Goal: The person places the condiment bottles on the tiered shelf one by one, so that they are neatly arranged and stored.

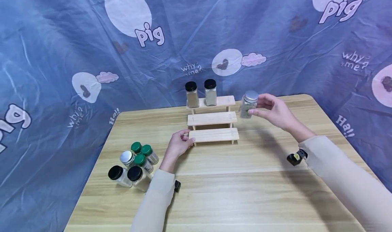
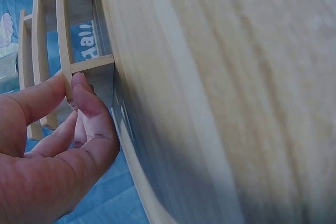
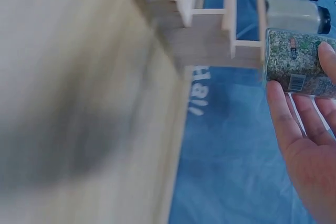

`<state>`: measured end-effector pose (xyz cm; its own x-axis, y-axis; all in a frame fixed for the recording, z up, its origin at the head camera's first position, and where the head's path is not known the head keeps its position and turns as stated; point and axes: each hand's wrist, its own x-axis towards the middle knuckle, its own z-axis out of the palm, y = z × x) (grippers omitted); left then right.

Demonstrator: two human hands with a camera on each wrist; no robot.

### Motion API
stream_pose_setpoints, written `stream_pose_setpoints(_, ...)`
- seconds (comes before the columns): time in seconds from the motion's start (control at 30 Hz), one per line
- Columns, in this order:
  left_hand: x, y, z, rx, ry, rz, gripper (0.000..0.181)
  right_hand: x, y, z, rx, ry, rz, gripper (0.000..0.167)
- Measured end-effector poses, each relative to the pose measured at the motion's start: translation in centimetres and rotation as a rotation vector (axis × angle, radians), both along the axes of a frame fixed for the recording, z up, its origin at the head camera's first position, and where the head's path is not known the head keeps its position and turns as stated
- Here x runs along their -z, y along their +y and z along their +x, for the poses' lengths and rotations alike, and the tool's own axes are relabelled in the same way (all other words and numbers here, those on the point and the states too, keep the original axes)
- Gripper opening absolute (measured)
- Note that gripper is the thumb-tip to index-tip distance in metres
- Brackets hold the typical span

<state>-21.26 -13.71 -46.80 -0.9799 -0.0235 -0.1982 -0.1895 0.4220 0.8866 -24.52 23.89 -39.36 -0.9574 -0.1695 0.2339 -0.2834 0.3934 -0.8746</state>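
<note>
A three-tier wooden rack stands near the back of the table. My left hand pinches the left end of its lowest step between thumb and index finger, as the left wrist view shows up close. In my right hand is a clear spice jar with a silver lid and green-flecked contents, gripped between thumb and fingers. The jar is in the air, just right of the rack's top step. On that step stand two black-lidded jars, a brown one and a pale one.
At the table's left, several more jars cluster: green-lidded ones, a silver-lidded one and black-lidded ones. A blue printed cloth hangs behind the wooden table.
</note>
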Motion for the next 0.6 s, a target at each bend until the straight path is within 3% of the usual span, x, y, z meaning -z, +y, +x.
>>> stream_pose_setpoints(0.17, 0.1, 0.0, 0.1, 0.002, 0.007, 0.012, 0.052, -1.5, -2.1, -2.0, 0.014, -0.016, -0.043, 0.046)
stream_pose_setpoints(0.3, 0.0, 0.0, 0.1, 0.003, -0.002, 0.018, 0.052, -2.3, -3.3, -3.3, 0.034, -0.012, -0.009, 0.048)
stream_pose_setpoints(0.6, -0.1, -0.1, 0.1, -0.002, -0.004, 0.015, 0.053, -2.2, -4.8, -5.7, 0.032, -0.026, 0.024, 0.053)
